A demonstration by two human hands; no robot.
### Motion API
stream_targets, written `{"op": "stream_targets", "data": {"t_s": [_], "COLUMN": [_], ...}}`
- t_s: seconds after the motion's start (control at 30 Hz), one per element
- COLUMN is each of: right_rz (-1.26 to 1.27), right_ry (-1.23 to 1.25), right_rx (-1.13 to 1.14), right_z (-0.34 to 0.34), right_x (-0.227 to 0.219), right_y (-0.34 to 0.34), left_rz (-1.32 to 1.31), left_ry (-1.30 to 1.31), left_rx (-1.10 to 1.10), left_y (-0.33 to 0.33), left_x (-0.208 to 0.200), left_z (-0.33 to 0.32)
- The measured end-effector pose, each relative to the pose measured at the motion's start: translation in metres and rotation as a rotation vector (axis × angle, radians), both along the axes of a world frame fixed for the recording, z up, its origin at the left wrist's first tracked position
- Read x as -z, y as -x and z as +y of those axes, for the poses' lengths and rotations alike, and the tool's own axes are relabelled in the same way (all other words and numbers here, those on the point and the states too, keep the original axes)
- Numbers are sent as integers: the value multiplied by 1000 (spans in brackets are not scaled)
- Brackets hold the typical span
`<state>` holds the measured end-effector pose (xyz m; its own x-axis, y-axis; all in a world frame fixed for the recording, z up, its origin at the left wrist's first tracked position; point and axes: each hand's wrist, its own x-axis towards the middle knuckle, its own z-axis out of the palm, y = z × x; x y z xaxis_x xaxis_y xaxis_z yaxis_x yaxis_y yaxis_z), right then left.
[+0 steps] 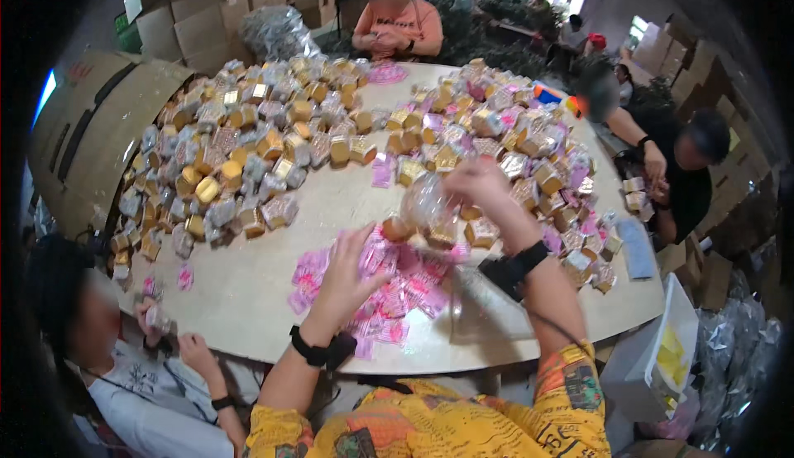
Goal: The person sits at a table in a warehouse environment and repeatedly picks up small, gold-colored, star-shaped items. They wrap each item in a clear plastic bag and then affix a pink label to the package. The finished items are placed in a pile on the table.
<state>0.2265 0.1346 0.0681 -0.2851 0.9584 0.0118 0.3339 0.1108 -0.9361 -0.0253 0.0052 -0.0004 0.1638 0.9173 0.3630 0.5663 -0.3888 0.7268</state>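
While the right hand grasped what seemed a clear plastic bag, the left hand, grip released, ideally needed to separate single flat pink packets.

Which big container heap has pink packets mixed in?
The right heap, nearer the right hand: pink packets lie scattered through it; the left heap shows hardly any.

The pale table bears pink packets (loosely piled) and 2 heaps of gold containers.
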Motion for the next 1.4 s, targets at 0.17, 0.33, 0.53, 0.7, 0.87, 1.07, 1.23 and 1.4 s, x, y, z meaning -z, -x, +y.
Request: {"op": "stream_targets", "data": {"t_s": [0.17, 0.33, 0.53, 0.7, 0.87, 1.07, 1.23, 1.4], "right_rz": [-272, -852, -747, -617, -519, -471, -449, -476], "right_ry": [-677, -273, -123, -117, -195, -269, -374, -452], "right_rx": [430, -356, -206, -136, 21, 170, 240, 265], "right_z": [12, -78, -121, -116, -114, -125, -123, -123], "right_x": [-23, 65, 129, 133, 124, 112, 117, 127], "right_y": [-83, -80, -66, -68, -71, -72, -83, -87], "left_rz": [291, 365, 509, 701, 736, 749, 801, -249], "left_ry": [67, 66, 40, 161, 128, 248, 403, 322], "left_rx": [-5, 22, 74, 102, 93, -15, -74, -51], "left_y": [14, 21, 14, 2, -28, -52, -51, -59], "left_x": [20, 39, 14, -12, 4, 27, -14, -13], "left_z": [-6, -3, 27, 58, 111, 150, 171, 206]}}
